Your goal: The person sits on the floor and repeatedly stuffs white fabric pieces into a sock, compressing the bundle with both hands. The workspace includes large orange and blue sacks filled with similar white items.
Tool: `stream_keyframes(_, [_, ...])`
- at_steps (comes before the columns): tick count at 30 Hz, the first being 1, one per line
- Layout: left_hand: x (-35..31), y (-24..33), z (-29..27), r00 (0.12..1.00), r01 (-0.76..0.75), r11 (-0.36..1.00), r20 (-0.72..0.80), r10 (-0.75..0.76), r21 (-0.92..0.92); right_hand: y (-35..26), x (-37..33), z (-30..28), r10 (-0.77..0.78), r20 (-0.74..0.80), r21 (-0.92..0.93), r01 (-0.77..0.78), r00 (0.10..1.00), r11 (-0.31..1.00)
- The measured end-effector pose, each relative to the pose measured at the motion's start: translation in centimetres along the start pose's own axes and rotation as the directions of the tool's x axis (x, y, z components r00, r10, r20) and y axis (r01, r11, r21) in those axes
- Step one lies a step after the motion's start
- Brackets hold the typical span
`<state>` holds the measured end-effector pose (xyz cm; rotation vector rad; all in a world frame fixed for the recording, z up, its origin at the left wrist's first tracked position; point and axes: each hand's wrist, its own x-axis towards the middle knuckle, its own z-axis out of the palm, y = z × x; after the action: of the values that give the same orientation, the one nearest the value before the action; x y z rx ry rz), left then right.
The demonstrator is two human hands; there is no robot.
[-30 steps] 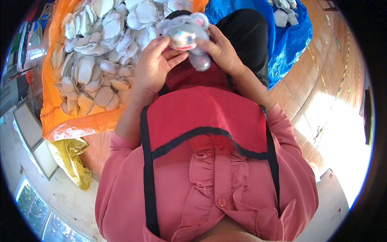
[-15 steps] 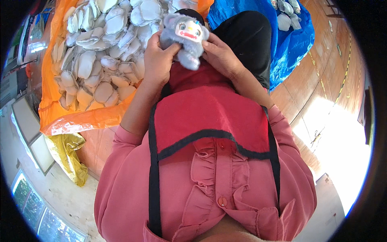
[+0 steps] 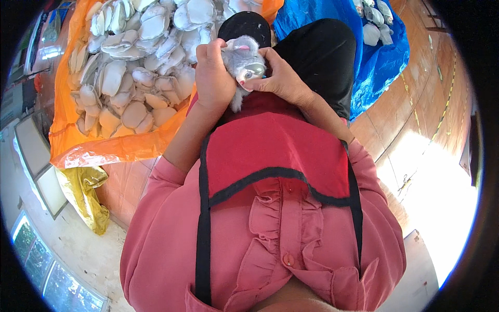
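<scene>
A small grey plush toy (image 3: 240,58) with a hard painted face is held between both my hands above my lap. My left hand (image 3: 214,77) is closed round its left side, the fingers curled at the fur. Gripping the other side, my right hand (image 3: 285,79) has its thumb on the face near the mouth and its fingers behind. The toy is tilted, so its face points toward the lower right and shows only in part. One pinkish patch shows in the fur at its top.
An orange sheet (image 3: 62,148) at the left bears a heap of pale, rounded padded pieces (image 3: 122,86). At the upper right, a blue sack (image 3: 374,78) holds several grey-and-white pieces (image 3: 371,34). A yellow bag (image 3: 86,197) lies on the floor at the left.
The toy has been turned from facing up to a tilted, partly hidden pose. My left hand has risen along its side, and my right thumb has come onto the face.
</scene>
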<state>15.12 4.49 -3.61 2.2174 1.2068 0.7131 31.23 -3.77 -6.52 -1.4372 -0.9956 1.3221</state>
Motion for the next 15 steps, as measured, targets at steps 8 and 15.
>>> stream_keyframes(8, [0.5,-2.5,1.0,1.000,-0.030,0.992,0.005,0.030,0.119,-1.2,-0.2,1.0,0.004,-0.107,-0.222,-0.028,0.994,0.975])
stream_keyframes(15, [-0.7,-0.9,-0.1,0.965,-0.253,0.967,-0.071,0.254,0.022,1.8,-0.8,0.0,-0.059,-0.099,0.195,0.078,0.993,0.978])
